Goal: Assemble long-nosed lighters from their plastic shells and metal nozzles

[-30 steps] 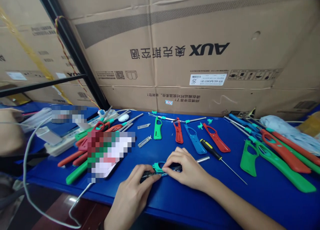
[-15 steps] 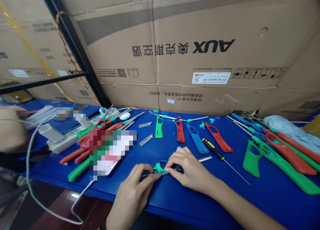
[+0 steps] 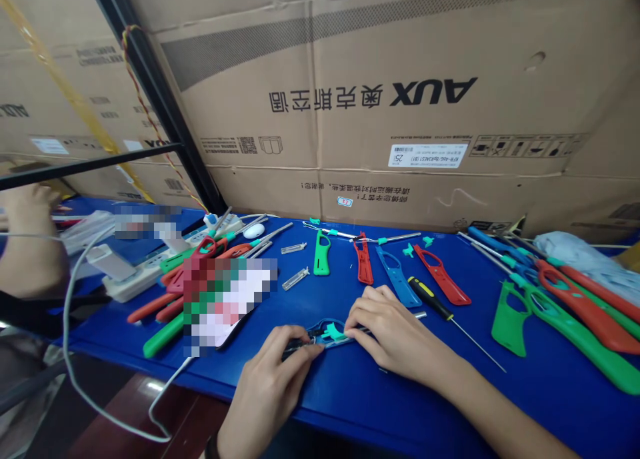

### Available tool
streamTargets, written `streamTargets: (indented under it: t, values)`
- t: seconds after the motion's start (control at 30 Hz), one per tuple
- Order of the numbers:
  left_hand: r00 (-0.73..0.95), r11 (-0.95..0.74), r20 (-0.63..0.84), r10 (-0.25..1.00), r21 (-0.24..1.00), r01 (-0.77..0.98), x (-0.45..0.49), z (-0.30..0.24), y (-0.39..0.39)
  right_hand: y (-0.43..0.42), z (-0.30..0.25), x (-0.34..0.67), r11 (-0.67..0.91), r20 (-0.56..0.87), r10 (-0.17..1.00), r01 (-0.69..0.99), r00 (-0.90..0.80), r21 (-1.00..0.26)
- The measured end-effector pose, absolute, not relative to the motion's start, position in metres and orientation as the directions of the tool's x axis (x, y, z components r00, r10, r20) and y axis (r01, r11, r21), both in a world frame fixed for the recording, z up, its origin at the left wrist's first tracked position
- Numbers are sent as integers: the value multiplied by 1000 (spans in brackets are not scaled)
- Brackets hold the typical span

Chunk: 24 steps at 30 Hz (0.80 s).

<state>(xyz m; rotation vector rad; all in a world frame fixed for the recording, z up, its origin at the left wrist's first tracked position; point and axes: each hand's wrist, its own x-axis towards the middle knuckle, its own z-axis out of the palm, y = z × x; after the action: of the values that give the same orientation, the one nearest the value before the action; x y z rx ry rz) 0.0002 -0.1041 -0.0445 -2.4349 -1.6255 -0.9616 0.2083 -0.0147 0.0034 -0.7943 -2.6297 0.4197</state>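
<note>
Low over the blue table, a half-open blue long-reach lighter point(image 3: 319, 326) lies between my hands. My left hand point(image 3: 270, 379) is closed around its handle end. A teal trigger point(image 3: 332, 332) shows in the finger loop. My right hand point(image 3: 393, 336) pinches the lighter just right of that trigger, and its fingers hide the exact part they grip. Beyond this hand pokes the tip of a metal tube point(image 3: 421, 315). Behind lie a green casing piece point(image 3: 321, 256), a red casing half point(image 3: 363, 259), a blue casing half point(image 3: 399, 277) and another red casing half point(image 3: 443, 277).
A yellow-black screwdriver point(image 3: 431, 299) lies right of my hands. Several lighters are piled at right, and more at left beside a phone point(image 3: 250, 299) and a power strip point(image 3: 130, 279). Cardboard boxes point(image 3: 350, 59) stand behind. At far left is another person's arm point(image 3: 35, 246).
My right hand has shifted slightly right along the lighter, and more of the teal trigger shows. My left hand keeps its hold. The other person's arm has moved.
</note>
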Motion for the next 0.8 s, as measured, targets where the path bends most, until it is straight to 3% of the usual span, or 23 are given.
streamTargets:
  t: [0.33, 0.67, 0.8]
  values:
    - [249, -462, 528, 812, 319, 828, 0, -42, -104, -14, 1, 206, 783, 240, 590, 474, -771, -402]
    - [251, -465, 527, 812, 325, 824, 1, -43, -103, -13, 2, 203, 859, 242, 511, 481, -825, -175]
    - [260, -474, 505, 823, 357, 805, 1, -44, -103, -12, 5, 202, 855, 217, 509, 460, -833, -240]
